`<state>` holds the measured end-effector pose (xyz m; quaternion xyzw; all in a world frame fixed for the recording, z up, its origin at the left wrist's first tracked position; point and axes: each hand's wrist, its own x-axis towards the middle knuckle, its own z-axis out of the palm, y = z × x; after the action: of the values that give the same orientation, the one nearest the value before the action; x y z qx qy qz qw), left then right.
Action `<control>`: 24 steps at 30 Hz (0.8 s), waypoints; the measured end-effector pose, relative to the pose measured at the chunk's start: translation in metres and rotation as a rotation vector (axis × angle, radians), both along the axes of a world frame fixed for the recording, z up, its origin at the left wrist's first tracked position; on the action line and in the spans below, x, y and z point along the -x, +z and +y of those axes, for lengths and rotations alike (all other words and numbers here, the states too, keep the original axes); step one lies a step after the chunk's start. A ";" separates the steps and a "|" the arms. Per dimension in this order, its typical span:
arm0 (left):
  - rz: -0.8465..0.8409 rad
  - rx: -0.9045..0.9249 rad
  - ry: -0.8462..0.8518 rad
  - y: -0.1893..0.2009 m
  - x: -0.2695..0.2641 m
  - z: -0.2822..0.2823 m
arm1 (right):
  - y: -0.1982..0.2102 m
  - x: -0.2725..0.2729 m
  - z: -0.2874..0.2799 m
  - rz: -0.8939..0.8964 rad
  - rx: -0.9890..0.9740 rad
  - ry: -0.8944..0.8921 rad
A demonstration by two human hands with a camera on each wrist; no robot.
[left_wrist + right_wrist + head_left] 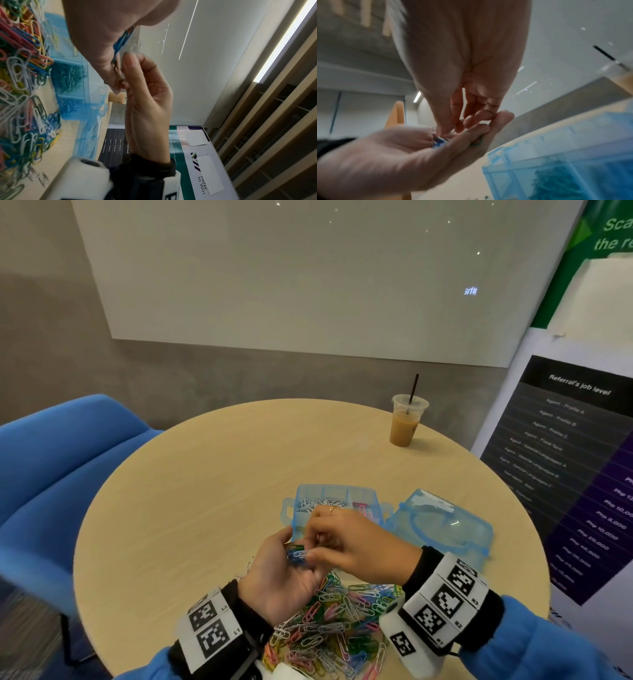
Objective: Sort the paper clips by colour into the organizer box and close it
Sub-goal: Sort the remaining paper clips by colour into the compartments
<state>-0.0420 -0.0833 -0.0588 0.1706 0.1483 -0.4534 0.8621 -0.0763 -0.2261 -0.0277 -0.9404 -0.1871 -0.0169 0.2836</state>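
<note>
Blue clips [297,556] fill cupped left hand [281,573]; wrist view shows right hand [462,75] pinching them.

Both hands meet above the table, blue sleeves and black wristbands with white marker blocks on each wrist. The left hand [281,573] lies palm up, fingers loosely cupped around a small bunch of blue paper clips [297,556]. The right hand [356,542] reaches across palm down, its fingertips [313,537] dipping into the left palm; a ring shows on one finger.
</note>
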 end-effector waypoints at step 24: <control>-0.079 -0.031 -0.014 -0.002 -0.009 0.004 | 0.004 -0.016 -0.021 -0.078 -0.023 -0.131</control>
<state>-0.0332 -0.0791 -0.0604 0.2030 0.1198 -0.4500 0.8613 -0.0606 -0.2474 -0.0234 -0.9459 -0.1357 -0.0741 0.2854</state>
